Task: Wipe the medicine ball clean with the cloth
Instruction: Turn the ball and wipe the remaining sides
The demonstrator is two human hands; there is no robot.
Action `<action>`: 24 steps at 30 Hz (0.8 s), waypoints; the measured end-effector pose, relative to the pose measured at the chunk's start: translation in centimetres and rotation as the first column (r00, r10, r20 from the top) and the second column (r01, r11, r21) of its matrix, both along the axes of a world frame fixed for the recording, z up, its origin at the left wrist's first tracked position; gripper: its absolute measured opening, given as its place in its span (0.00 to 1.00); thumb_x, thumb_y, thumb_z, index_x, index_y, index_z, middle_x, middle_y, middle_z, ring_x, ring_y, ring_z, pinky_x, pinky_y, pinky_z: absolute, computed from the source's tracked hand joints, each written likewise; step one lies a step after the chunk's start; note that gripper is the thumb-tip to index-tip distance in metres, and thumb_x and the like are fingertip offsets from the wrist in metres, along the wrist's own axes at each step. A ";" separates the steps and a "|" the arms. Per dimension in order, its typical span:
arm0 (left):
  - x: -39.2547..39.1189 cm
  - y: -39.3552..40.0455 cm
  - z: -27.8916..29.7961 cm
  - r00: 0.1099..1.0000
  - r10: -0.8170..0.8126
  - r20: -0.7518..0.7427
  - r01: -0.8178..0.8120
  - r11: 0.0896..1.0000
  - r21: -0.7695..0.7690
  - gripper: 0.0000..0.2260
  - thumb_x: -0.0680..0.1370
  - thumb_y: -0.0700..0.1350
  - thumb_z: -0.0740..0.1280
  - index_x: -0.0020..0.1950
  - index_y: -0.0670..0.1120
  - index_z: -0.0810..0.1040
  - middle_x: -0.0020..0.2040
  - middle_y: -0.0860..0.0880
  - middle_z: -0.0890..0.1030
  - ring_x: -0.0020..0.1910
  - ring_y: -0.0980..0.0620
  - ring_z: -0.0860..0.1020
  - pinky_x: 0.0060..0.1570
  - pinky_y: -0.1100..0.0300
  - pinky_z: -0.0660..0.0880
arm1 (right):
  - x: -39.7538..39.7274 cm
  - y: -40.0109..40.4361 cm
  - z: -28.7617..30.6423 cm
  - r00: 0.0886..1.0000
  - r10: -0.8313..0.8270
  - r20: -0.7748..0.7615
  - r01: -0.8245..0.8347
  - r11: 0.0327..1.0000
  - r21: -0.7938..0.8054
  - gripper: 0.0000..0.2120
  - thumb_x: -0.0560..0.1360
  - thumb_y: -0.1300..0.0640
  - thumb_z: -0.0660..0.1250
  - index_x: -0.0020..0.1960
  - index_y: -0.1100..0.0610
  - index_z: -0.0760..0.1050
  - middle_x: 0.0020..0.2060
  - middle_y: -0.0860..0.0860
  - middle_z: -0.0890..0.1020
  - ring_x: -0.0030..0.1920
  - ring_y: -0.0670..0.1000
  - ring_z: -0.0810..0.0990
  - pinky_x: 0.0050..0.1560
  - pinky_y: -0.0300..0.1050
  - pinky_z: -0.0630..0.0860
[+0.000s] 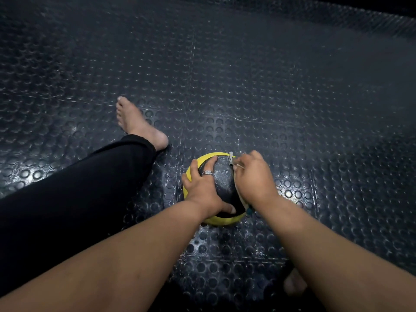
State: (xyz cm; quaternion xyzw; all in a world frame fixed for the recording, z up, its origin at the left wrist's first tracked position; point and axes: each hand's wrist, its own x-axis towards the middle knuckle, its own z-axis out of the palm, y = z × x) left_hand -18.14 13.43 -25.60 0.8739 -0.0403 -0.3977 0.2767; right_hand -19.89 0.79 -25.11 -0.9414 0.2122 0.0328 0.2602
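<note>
A: As the medicine ball lies on the studded floor in the lower middle of the frame, how will it handle, in your opinion?

B: It looks heavy and firm, so probably it does not roll away easily. The black skin seems a little rough, and therefore not very slippery. The best place to hold it is from above, with the palm wide over the top.

A: The left hand does this?

B: Yes. Its fingers are spread and lie flat on the left side of the ball, with the thumb low on the near side; it presses, it does not squeeze. A ring is on one finger.

A: And the right hand?

B: It is curled around the cloth and pushes it against the right side of the ball. Only a pale edge of the cloth shows, so one cannot tell how it is folded. The cloth appears soft and thin.

A: How many things are there?

B: One ball, one cloth, two hands. Also one leg in dark trousers at the left, and two bare feet: one left of centre, one at the bottom right.
</note>
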 end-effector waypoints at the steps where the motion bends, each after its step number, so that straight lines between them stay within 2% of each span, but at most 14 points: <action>1: 0.1 0.0 -0.1 1.000 -0.005 0.005 0.005 1.000 0.003 0.60 0.61 0.51 0.83 0.76 0.66 0.42 0.78 0.50 0.35 0.77 0.37 0.40 0.73 0.43 0.56 | -0.9 0.1 0.0 1.000 0.013 0.014 -0.012 1.000 -0.005 0.11 0.76 0.64 0.61 0.54 0.61 0.79 0.48 0.54 0.74 0.48 0.56 0.76 0.50 0.44 0.72; 4: -0.6 0.1 0.0 0.999 -0.037 0.026 0.037 0.999 0.008 0.60 0.60 0.50 0.83 0.76 0.66 0.42 0.78 0.52 0.34 0.77 0.37 0.39 0.74 0.42 0.56 | -3.5 0.0 1.0 0.999 0.047 -0.021 -0.047 0.999 0.024 0.11 0.76 0.63 0.63 0.56 0.60 0.79 0.47 0.52 0.74 0.48 0.54 0.76 0.51 0.40 0.71; 7: -1.9 0.3 0.7 0.994 -0.098 0.049 0.099 0.995 -0.008 0.59 0.60 0.49 0.83 0.76 0.66 0.44 0.77 0.53 0.33 0.76 0.37 0.35 0.73 0.39 0.54 | -4.5 -1.0 3.1 0.987 0.051 -0.154 -0.035 0.994 0.100 0.10 0.76 0.60 0.65 0.56 0.58 0.80 0.46 0.48 0.73 0.51 0.51 0.76 0.49 0.35 0.67; 9: -2.1 0.7 0.6 0.991 -0.126 0.044 0.126 0.992 -0.004 0.59 0.61 0.49 0.83 0.76 0.66 0.44 0.77 0.53 0.32 0.76 0.38 0.34 0.73 0.38 0.53 | -4.0 -1.5 3.7 0.967 0.016 -0.255 0.034 0.981 0.192 0.10 0.75 0.60 0.66 0.56 0.57 0.80 0.47 0.48 0.76 0.52 0.50 0.76 0.50 0.34 0.67; 11: -2.1 1.0 1.2 0.986 -0.157 0.054 0.157 0.988 0.003 0.57 0.64 0.50 0.82 0.77 0.66 0.43 0.77 0.51 0.32 0.76 0.39 0.34 0.73 0.39 0.52 | -4.3 -1.4 4.2 0.960 -0.148 -0.237 0.217 0.929 0.300 0.12 0.75 0.61 0.66 0.57 0.56 0.79 0.50 0.50 0.80 0.50 0.49 0.77 0.48 0.36 0.69; 12: -2.1 1.2 1.5 0.981 -0.177 0.077 0.177 0.984 0.014 0.54 0.66 0.50 0.80 0.77 0.65 0.43 0.78 0.50 0.32 0.77 0.40 0.35 0.74 0.40 0.51 | -4.7 -0.9 4.3 0.940 -0.273 -0.204 0.332 0.868 0.368 0.13 0.74 0.61 0.66 0.57 0.56 0.79 0.50 0.50 0.81 0.48 0.49 0.77 0.46 0.37 0.69; 14: -1.8 1.5 2.3 0.964 -0.226 0.143 0.223 0.974 0.038 0.45 0.73 0.50 0.75 0.79 0.62 0.47 0.79 0.47 0.37 0.77 0.40 0.40 0.75 0.44 0.50 | -5.3 0.3 4.2 0.834 -0.529 -0.160 0.533 0.695 0.482 0.13 0.72 0.61 0.67 0.57 0.55 0.79 0.48 0.50 0.82 0.46 0.50 0.78 0.45 0.38 0.70; 16: -1.5 1.7 3.1 0.947 -0.256 0.196 0.255 0.967 0.032 0.33 0.79 0.47 0.68 0.79 0.58 0.56 0.79 0.45 0.46 0.76 0.41 0.48 0.75 0.49 0.52 | -5.6 1.3 4.2 0.736 -0.658 -0.159 0.613 0.549 0.568 0.11 0.69 0.60 0.69 0.52 0.53 0.79 0.44 0.49 0.82 0.45 0.51 0.80 0.44 0.41 0.73; 19: -1.2 1.8 4.3 0.954 -0.224 0.201 0.245 0.965 -0.089 0.20 0.83 0.45 0.60 0.76 0.50 0.66 0.77 0.43 0.60 0.75 0.45 0.60 0.71 0.59 0.56 | -5.6 2.2 4.7 0.763 -0.616 -0.195 0.579 0.518 0.630 0.10 0.68 0.59 0.72 0.48 0.52 0.75 0.43 0.51 0.81 0.45 0.52 0.81 0.46 0.46 0.77; 20: -1.2 1.8 4.7 0.967 -0.184 0.176 0.213 0.963 -0.166 0.18 0.84 0.46 0.58 0.74 0.46 0.69 0.74 0.41 0.66 0.72 0.46 0.65 0.67 0.62 0.60 | -5.5 2.6 5.0 0.770 -0.594 -0.234 0.568 0.470 0.675 0.09 0.69 0.59 0.72 0.47 0.53 0.75 0.44 0.53 0.82 0.45 0.54 0.81 0.48 0.49 0.79; 22: -1.4 1.4 6.0 0.992 -0.113 0.064 0.127 0.951 -0.280 0.18 0.85 0.50 0.54 0.69 0.44 0.75 0.65 0.43 0.77 0.64 0.48 0.73 0.56 0.64 0.67 | -5.2 3.3 5.9 0.770 -0.564 -0.297 0.525 0.297 0.797 0.05 0.72 0.62 0.70 0.45 0.57 0.75 0.44 0.58 0.82 0.46 0.57 0.81 0.51 0.54 0.79; 24: -1.5 1.2 6.9 0.993 -0.116 -0.011 0.106 0.940 -0.325 0.21 0.82 0.58 0.56 0.67 0.48 0.77 0.61 0.48 0.79 0.61 0.50 0.75 0.55 0.62 0.68 | -5.1 3.8 6.7 0.760 -0.567 -0.317 0.481 0.163 0.861 0.04 0.75 0.66 0.64 0.44 0.60 0.75 0.42 0.60 0.81 0.43 0.57 0.81 0.48 0.53 0.80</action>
